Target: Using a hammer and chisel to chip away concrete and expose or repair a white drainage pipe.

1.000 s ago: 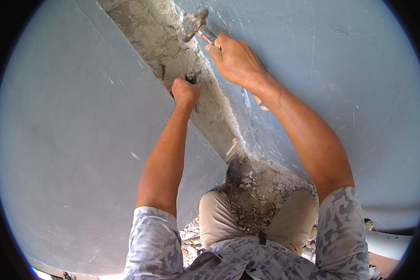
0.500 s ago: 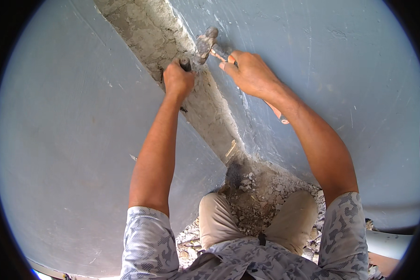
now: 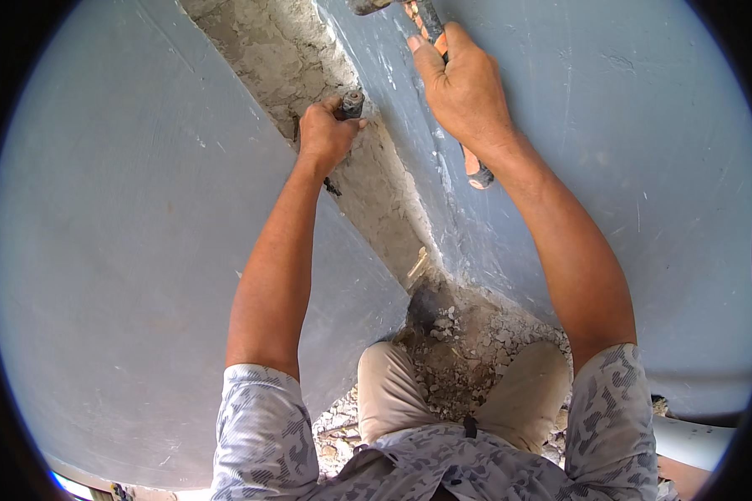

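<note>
My left hand [image 3: 324, 134] is wrapped round a chisel [image 3: 353, 103], whose dark round butt end sticks up past the thumb. Its far end is hidden behind the hand, in a rough bare strip [image 3: 280, 54] cut between two grey-blue painted surfaces. Higher and to the right, my right hand [image 3: 470, 93] grips a hammer [image 3: 480, 172] by its orange and black handle. The hammer's head is partly cut off at the picture's top edge and is apart from the chisel.
Smooth grey-blue surfaces [image 3: 142, 250] [image 3: 610, 209] flank the strip on the left and right. Broken rubble [image 3: 468, 351] covers the ground between my knees. A small pale splinter [image 3: 418, 263] lies at the strip's lower end. A white pipe-like piece [image 3: 693, 438] is at lower right.
My right hand has lifted the hammer up and away from the chisel. The left hand has shifted slightly right and tilted, showing more of the chisel's butt end.
</note>
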`<state>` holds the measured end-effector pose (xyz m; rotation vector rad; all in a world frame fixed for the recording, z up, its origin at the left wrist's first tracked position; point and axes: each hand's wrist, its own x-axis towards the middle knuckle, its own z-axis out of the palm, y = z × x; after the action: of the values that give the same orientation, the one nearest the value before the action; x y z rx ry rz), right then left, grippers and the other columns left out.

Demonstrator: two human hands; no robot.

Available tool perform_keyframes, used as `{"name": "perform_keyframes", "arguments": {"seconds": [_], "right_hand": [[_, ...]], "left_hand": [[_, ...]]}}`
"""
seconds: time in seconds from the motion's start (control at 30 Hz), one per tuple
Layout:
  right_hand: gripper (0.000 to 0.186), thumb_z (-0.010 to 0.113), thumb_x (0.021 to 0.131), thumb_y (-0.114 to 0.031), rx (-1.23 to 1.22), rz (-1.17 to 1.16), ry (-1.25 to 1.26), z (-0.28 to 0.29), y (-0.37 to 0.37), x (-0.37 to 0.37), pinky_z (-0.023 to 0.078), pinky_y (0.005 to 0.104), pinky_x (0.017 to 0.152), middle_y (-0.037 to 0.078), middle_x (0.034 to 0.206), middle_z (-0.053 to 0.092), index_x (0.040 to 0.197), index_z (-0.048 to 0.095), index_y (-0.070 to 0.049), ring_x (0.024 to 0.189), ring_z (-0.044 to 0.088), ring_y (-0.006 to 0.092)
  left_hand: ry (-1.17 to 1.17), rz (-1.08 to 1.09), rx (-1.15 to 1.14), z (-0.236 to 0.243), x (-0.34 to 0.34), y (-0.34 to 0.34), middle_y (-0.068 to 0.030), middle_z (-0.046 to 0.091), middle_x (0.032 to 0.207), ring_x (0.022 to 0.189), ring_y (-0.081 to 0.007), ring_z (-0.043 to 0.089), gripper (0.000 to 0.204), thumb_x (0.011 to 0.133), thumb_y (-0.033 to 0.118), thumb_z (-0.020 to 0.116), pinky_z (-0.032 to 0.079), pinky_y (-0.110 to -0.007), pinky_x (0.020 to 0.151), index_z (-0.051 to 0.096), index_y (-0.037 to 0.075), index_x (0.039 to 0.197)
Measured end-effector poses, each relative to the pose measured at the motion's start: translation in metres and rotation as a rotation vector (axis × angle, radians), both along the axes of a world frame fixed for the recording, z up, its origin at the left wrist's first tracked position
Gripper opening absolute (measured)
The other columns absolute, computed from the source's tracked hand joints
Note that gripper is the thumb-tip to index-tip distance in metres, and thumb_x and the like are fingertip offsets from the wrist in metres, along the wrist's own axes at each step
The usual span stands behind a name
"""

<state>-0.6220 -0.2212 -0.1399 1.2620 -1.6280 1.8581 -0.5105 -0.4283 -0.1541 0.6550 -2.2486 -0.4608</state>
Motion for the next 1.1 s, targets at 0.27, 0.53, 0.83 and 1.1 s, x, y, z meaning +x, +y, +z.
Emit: {"name": "perform_keyframes", "arguments": {"seconds": [0.27, 0.53, 0.83, 1.1], "right_hand": [[0.038, 0.060, 0.101, -0.037, 0.466, 0.077, 0.051, 0.007, -0.022, -0.011, 0.041, 0.0403, 0.046, 0.012, 0.065, 0.060, 0.097, 0.062, 0.001, 0.050, 0.055, 0.0187], [0.035, 0.059, 0.101, -0.033, 0.810, 0.159, 0.000, 0.019, -0.037, -0.002, 0.045, 0.0440, 0.045, 0.013, 0.062, 0.058, 0.093, 0.060, 0.002, 0.048, 0.056, 0.0244], [0.039, 0.062, 0.098, -0.036, 0.395, 0.049, 0.074, 0.009, -0.017, -0.009, 0.047, 0.0417, 0.048, 0.011, 0.060, 0.057, 0.102, 0.064, 0.003, 0.050, 0.056, 0.0207], [0.037, 0.062, 0.100, -0.035, 0.039, -0.023, 0.127, 0.013, -0.008, 0.007, 0.039, 0.0396, 0.047, 0.006, 0.052, 0.050, 0.088, 0.058, 0.000, 0.046, 0.049, 0.0164]], "left_hand": [[0.018, 0.115, 0.006, -0.008, 0.001, -0.009, -0.0069, 0.073, 0.080, 0.072, -0.0134, 0.064, 0.030, 0.079, 0.008, 0.082, 0.051, -0.032, 0.072, 0.071, -0.001, 0.106], [0.013, 0.058, 0.062, -0.012, -0.004, -0.022, -0.0188, 0.075, 0.096, 0.094, -0.0338, 0.071, 0.034, 0.078, 0.014, 0.084, 0.052, -0.042, 0.087, 0.073, 0.003, 0.109], [-0.012, 0.097, -0.121, -0.022, -0.006, -0.015, -0.0105, 0.072, 0.075, 0.063, -0.0187, 0.066, 0.026, 0.078, 0.009, 0.084, 0.053, -0.038, 0.065, 0.071, -0.001, 0.098], [0.054, 0.101, -0.107, -0.047, 0.004, -0.014, -0.0103, 0.073, 0.075, 0.066, -0.0185, 0.066, 0.027, 0.077, 0.010, 0.085, 0.052, -0.036, 0.069, 0.073, 0.000, 0.099]]}}
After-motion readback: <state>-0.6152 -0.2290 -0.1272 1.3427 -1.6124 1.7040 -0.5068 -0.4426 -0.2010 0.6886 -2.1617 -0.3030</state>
